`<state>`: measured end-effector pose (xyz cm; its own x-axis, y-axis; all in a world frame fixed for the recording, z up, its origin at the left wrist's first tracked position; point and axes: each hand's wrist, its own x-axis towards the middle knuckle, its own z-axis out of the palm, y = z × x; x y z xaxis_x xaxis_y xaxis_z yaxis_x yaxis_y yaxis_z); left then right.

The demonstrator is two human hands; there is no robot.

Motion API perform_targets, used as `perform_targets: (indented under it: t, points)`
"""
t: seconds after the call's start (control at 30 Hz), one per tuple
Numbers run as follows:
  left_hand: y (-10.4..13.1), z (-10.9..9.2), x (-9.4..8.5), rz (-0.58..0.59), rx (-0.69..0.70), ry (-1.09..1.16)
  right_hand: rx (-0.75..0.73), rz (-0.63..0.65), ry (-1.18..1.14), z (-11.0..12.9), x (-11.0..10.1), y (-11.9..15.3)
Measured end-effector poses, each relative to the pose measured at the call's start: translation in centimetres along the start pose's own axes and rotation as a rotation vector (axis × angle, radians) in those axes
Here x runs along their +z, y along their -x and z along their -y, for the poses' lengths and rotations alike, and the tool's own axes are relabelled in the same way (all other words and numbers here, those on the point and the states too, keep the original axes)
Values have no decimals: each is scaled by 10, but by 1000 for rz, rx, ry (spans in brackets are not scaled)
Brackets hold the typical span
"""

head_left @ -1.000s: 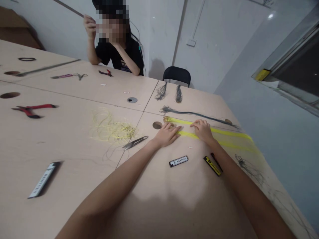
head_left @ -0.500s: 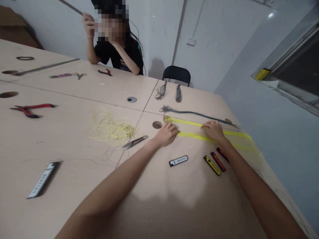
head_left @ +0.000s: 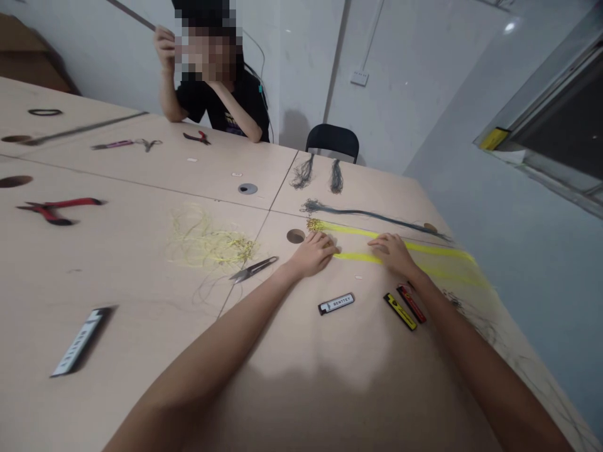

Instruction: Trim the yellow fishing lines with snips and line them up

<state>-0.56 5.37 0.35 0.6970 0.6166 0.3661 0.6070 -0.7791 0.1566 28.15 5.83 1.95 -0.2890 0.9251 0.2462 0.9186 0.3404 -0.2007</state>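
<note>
Yellow strands lie in two long bands across the table, with a bunched, brownish end beside my left hand. That hand's fingers are closed together at the left end of the nearer band, pinching it. Over the strands to the right is my right hand, its fingers apart and nothing visibly held. Beyond both hands a dark strand bundle runs roughly parallel. Thread snips rest left of my left hand, next to a loose yellow tangle.
Several labelled cases, one white and one yellow, lie nearer me. Red-handled pliers are at the left. A person sits across the table; a black chair stands behind it.
My right hand has slid left along the yellow strands, closer to my left hand, and its fingers have spread. My left hand has stayed in place.
</note>
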Motion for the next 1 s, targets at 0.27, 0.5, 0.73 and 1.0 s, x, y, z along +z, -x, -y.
perform_targets:
  t: [0.27,0.5,0.73,1.0]
  points:
    - [1,1,2,-28,28,29,65,-43,-89,-17,-4,11]
    - [1,-2,3,18,34,84,158,-13,-55,-25,-9,0]
    - [0,-9,4,20,58,112,215,-63,16,-19,-3,-14]
    - [1,-8,3,61,73,149,44,-11,3,-11,-1,-11]
